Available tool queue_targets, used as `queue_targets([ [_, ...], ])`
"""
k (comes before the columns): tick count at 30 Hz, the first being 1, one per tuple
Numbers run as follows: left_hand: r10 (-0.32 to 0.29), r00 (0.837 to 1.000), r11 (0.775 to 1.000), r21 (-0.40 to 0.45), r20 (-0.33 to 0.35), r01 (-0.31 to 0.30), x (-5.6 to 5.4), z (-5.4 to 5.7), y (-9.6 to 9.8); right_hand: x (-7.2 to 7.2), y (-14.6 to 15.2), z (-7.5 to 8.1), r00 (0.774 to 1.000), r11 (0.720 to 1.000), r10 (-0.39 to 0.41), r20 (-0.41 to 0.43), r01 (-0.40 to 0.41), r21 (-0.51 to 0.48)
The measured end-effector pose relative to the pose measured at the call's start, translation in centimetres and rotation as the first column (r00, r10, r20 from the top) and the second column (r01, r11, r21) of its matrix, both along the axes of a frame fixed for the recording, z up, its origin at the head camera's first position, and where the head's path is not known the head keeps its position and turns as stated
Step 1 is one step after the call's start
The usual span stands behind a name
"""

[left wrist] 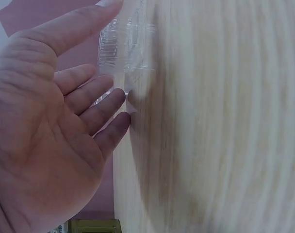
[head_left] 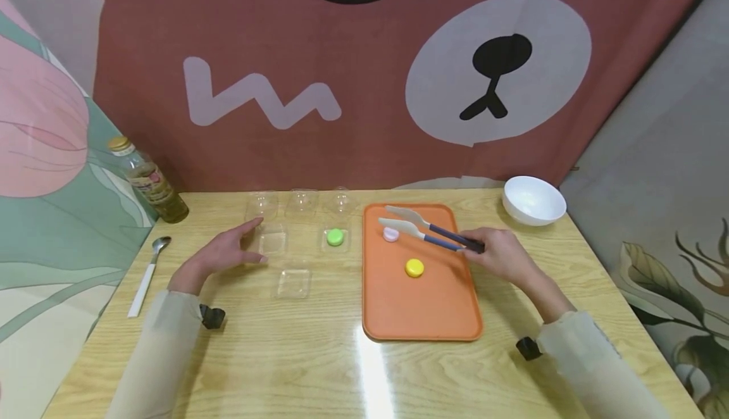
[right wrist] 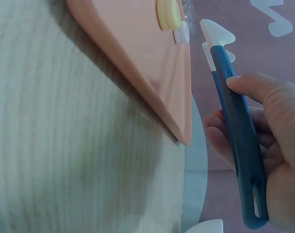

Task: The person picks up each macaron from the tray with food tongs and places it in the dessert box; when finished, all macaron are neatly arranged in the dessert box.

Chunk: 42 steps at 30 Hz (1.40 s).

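In the head view my right hand (head_left: 501, 254) grips a pair of tongs (head_left: 438, 233) with dark blue handles and whitish tips. Their tips stand apart above the orange tray (head_left: 421, 311), with nothing between them. Below the tips sits a lilac macaron (head_left: 390, 235); a yellow macaron (head_left: 414, 268) lies nearer the tray's middle. My left hand (head_left: 224, 254) holds nothing, thumb and fingers spread beside a clear plastic container base (head_left: 273, 239). To the right, a green macaron (head_left: 335, 237) sits in another clear base. A further clear base (head_left: 293, 283) lies closer to me.
Several clear domed lids (head_left: 304, 202) line the table's back edge. An oil bottle (head_left: 154, 185) stands at the back left, with a white-handled spoon (head_left: 149, 280) in front of it. A white bowl (head_left: 533, 200) occupies the back right corner. A patterned curtain (head_left: 370, 147) hangs behind.
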<state>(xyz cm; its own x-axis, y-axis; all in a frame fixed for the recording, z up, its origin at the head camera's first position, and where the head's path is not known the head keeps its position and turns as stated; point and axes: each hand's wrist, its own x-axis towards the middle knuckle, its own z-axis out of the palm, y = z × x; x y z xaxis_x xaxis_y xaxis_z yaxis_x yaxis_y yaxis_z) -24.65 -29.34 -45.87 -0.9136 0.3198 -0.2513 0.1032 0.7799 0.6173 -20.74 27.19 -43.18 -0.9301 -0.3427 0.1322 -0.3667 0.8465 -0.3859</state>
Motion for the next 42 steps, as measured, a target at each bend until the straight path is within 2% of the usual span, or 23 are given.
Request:
queue_targets([
  [11, 0.012, 0.999, 1.000, -0.023, -0.031, -0.013, -0.1, -0.7, 0.0, 0.5, 0.4, -1.2, 1.000, 1.000, 0.002, 0.023, -0.002, 0.001],
  [21, 0.016, 0.999, 1.000, -0.024, -0.030, -0.017, -0.1, -0.6, -0.1, 0.5, 0.2, -1.6, 0.999, 1.000, 0.005, 0.033, -0.005, -0.002],
  [29, 0.008, 0.999, 0.999, -0.031, -0.032, -0.009, -0.2, -0.4, 0.2, 0.5, 0.1, -1.8, 0.999, 0.999, 0.019, 0.042, -0.020, 0.034],
  [42, -0.011, 0.999, 0.999, -0.035, -0.033, 0.009, -0.5, -0.1, 0.8, 0.4, 0.2, -1.9, 0.999, 0.999, 0.030, 0.026, -0.031, 0.044],
])
